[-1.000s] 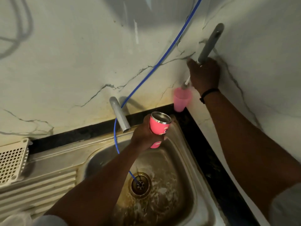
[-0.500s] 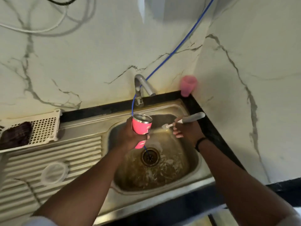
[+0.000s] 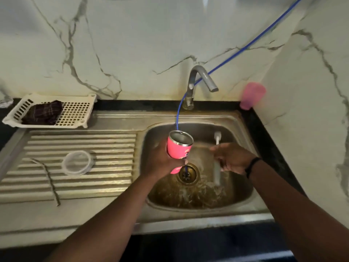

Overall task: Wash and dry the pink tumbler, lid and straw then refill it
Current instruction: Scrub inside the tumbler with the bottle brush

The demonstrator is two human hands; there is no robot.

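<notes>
left hand [image 3: 162, 163]: clamped on pink tumbler [image 3: 178, 146], over sink [image 3: 243, 127] | right hand [image 3: 232, 159]: gripping blurred brush [image 3: 217, 137] | lid [image 3: 78, 163], straw [image 3: 49, 178]: on drainboard

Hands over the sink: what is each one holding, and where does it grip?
Left hand holds the pink tumbler around its lower body, mouth open. Right hand holds a white brush mid-handle; blurred.
</notes>
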